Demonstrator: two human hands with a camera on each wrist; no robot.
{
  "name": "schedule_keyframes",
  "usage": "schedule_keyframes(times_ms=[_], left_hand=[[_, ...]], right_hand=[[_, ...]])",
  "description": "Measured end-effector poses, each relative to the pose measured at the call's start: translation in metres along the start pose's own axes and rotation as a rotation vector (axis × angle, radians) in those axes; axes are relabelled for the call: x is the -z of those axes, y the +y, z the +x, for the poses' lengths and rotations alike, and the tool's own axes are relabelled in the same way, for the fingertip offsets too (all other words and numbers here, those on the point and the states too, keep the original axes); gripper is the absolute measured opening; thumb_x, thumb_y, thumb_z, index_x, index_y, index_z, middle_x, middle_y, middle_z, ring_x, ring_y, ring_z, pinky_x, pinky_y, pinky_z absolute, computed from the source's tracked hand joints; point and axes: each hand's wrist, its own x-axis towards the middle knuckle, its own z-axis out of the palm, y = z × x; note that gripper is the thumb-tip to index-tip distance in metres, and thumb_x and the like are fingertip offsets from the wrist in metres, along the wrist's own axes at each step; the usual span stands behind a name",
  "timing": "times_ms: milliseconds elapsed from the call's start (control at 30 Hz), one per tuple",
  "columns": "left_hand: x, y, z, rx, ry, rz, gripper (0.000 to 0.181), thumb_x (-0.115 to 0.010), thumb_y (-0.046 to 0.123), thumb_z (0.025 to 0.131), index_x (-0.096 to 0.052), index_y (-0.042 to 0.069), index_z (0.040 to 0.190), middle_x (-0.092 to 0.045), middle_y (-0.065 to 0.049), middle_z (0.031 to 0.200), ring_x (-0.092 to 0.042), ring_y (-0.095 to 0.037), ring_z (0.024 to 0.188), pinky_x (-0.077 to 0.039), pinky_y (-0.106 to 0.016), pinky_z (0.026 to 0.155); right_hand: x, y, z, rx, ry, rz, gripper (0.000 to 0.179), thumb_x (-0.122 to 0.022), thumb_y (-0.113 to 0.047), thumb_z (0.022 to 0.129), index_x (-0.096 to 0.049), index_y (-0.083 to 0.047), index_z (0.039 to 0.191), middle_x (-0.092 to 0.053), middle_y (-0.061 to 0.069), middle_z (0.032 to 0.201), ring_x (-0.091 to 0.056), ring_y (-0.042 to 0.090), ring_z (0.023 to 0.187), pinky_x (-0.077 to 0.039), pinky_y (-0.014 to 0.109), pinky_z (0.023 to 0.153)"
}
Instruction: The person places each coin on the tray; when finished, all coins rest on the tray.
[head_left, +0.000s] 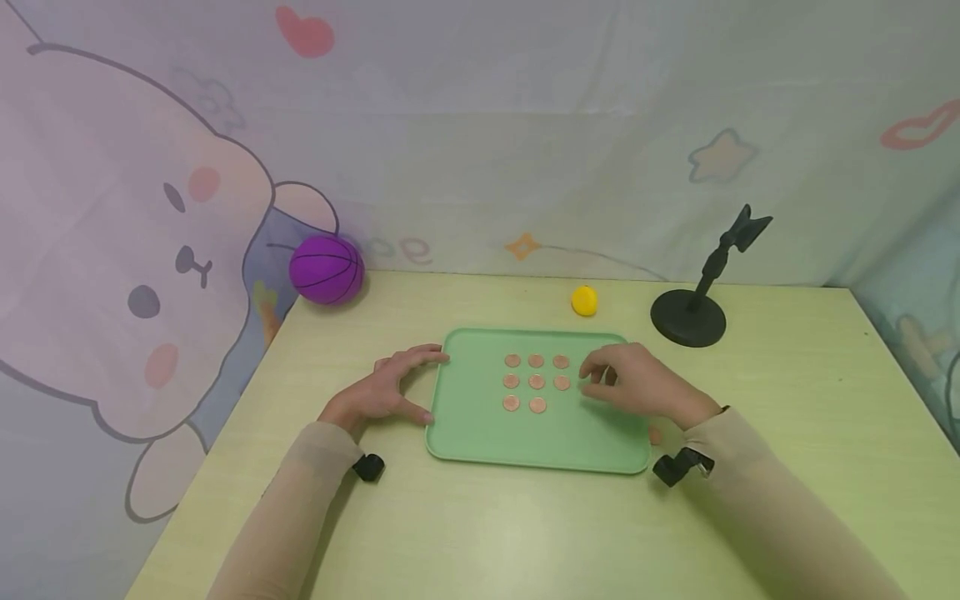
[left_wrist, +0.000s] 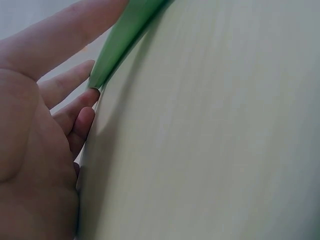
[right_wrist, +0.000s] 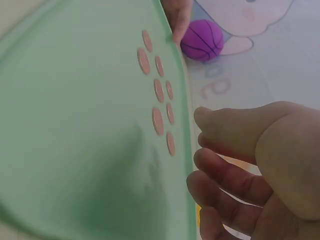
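Several copper-coloured coins (head_left: 536,381) lie flat in neat rows on a light green tray (head_left: 480,437); the front row has two. My left hand (head_left: 386,390) is spread at the tray's left edge, its fingertips and thumb at the rim. In the left wrist view, straight fingers (left_wrist: 70,82) reach the tray's green side. My right hand (head_left: 633,383) hovers over the tray's right part, just right of the rows. Its fingers (right_wrist: 225,185) are loosely bent, with nothing seen between them and the thumb. Another copper-coloured piece (head_left: 656,435) shows beside the tray, partly hidden by the right wrist.
A purple ball (head_left: 327,269) sits at the table's back left corner. Behind the tray is a small yellow object (head_left: 584,301). To its right stands a black stand (head_left: 688,317) with a round base. A printed cloth (head_left: 480,167) hangs along the table's back edge.
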Motion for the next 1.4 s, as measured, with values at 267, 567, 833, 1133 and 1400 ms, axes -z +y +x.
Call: schedule_keyframes(times_ms=[267, 567, 833, 1133, 1400], left_hand=[[0.0, 0.0, 0.0, 0.005, -0.001, -0.001, 0.094, -0.099, 0.028, 0.069, -0.054, 0.034, 0.152, -0.028, 0.008, 0.171, -0.011, -0.032, 0.155, -0.008, -0.062, 0.12], [0.0, 0.001, 0.0, 0.004, -0.005, 0.009, 0.094, -0.099, 0.027, 0.07, -0.053, 0.033, 0.152, -0.028, 0.007, 0.171, -0.012, -0.032, 0.155, -0.008, -0.062, 0.12], [0.0, 0.001, 0.0, -0.007, -0.007, 0.014, 0.094, -0.098, 0.027, 0.071, -0.052, 0.031, 0.153, -0.027, 0.004, 0.172, -0.013, -0.032, 0.157, -0.005, -0.062, 0.121], [-0.001, 0.002, -0.001, 0.006, -0.005, 0.014, 0.096, -0.098, 0.026, 0.071, -0.052, 0.032, 0.154, -0.027, 0.006, 0.172, -0.013, -0.032, 0.156, -0.006, -0.061, 0.121], [0.0, 0.002, -0.001, 0.023, 0.001, -0.002, 0.096, -0.099, 0.028, 0.069, -0.052, 0.034, 0.153, -0.027, 0.008, 0.172, -0.01, -0.033, 0.155, -0.006, -0.064, 0.121]], right_hand=[[0.015, 0.027, -0.024, 0.001, 0.024, 0.039, 0.011, -0.081, -0.017, 0.093, -0.077, -0.013, 0.103, -0.068, -0.01, 0.087, -0.064, 0.008, 0.079, -0.056, 0.03, 0.072], [0.027, 0.049, -0.053, -0.007, 0.026, 0.019, 0.007, -0.079, -0.015, 0.094, -0.073, -0.018, 0.093, -0.066, -0.013, 0.084, -0.063, 0.005, 0.077, -0.055, 0.027, 0.069], [0.029, 0.059, -0.072, -0.052, -0.034, 0.011, 0.008, -0.079, -0.013, 0.095, -0.074, -0.02, 0.093, -0.067, -0.013, 0.085, -0.061, 0.004, 0.079, -0.055, 0.028, 0.073], [0.021, 0.067, -0.081, -0.011, -0.089, 0.077, 0.013, -0.084, -0.019, 0.091, -0.075, -0.019, 0.1, -0.068, -0.01, 0.093, -0.059, 0.006, 0.083, -0.053, 0.026, 0.076], [0.013, 0.062, -0.084, -0.025, -0.082, 0.052, 0.033, -0.092, -0.035, 0.082, -0.073, -0.021, 0.105, -0.065, -0.009, 0.099, -0.056, 0.01, 0.094, -0.05, 0.03, 0.084]])
